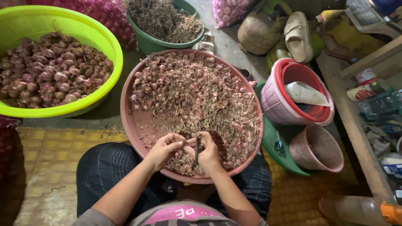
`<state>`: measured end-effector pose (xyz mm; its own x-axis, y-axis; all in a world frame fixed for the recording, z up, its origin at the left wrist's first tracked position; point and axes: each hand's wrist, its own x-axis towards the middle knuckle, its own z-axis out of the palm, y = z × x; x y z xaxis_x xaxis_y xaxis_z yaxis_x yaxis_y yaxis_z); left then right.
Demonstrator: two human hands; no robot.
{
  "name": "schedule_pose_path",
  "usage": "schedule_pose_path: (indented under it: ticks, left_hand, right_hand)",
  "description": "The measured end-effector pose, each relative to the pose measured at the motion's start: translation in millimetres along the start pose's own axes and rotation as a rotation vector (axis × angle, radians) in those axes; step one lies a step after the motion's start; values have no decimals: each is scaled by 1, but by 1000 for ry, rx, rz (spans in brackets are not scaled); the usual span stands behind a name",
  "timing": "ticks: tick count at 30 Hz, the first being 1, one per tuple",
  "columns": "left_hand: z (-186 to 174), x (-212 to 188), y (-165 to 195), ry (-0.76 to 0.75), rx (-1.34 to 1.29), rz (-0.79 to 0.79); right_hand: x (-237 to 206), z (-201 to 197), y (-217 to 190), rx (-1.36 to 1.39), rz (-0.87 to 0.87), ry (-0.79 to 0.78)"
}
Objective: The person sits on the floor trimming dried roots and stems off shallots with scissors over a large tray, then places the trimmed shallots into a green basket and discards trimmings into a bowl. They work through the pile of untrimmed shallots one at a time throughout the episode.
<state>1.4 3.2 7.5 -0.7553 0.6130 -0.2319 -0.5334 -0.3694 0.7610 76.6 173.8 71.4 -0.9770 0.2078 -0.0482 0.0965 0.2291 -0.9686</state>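
Both hands (pixel 186 151) together, pinching a papery shallot (pixel 187 144) over the round pink basin (pixel 130 121).

left hand (pixel 164 150) pinching a shallot (pixel 184 145) — right hand (pixel 208 154) gripping scissors (pixel 196 151) | over pink tray (pixel 130 121) of shallots

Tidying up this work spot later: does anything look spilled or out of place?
Yes. A beige shoe lies sole-up on the round pots, and dry trimmings are scattered on the floor beside the pink tray.
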Motion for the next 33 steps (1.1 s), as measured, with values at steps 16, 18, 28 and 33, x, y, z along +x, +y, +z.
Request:
schedule_pose_path:
  ticks: [16,18,28,33]
  left_hand:
    - [-77,42,127,629,2139,764]
    - [-81,54,118,614,2159,729]
    - [-35,20,45,185,828,360]
    - [-19,7,-6,29,417,192]
  right_hand:
    - [8,-5,44,18,-70,10]
    - [6,-5,43,-23,-102,5]
    - [16,22,35,91,-186,46]
    - [26,25,42,182,-187,46]
